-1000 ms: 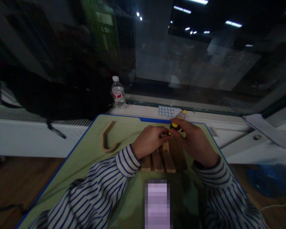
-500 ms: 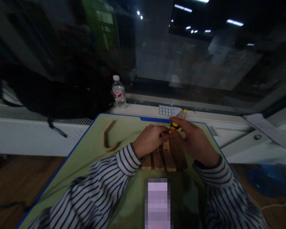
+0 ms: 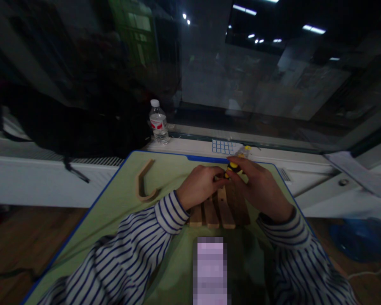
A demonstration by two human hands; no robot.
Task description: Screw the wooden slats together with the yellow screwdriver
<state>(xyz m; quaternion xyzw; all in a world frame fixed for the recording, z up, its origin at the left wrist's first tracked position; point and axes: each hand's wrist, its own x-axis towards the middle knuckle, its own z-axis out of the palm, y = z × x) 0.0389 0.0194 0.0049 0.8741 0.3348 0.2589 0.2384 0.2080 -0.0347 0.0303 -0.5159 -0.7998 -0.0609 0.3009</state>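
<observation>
A short screwdriver with a yellow-and-black handle point(image 3: 233, 166) is gripped between the thumb and fingers of my right hand point(image 3: 260, 184). Its tip is hidden behind my fingers. My left hand point(image 3: 201, 184) is closed in a pinch at the lower end of the screwdriver, and what lies between those fingertips does not show. Both hands are over a wooden piece with several slats point(image 3: 225, 212), which lies on the green tabletop point(image 3: 114, 216). Small holes show in one slat; my hands cover the far part. A hook-shaped wooden piece point(image 3: 140, 182) lies to the left, apart from my hands.
On the windowsill stand a water bottle point(image 3: 159, 125) and a blue-gridded card point(image 3: 222, 147), with a clear plastic bag point(image 3: 242, 151) beside it. A black bag point(image 3: 82, 123) is at the left. A phone-like object with a blurred screen point(image 3: 210, 271) lies near me.
Hardly anything differs. Both hands stay in the same place on the screwdriver and over the slats, with only a slight shift of the right fingers on the handle.
</observation>
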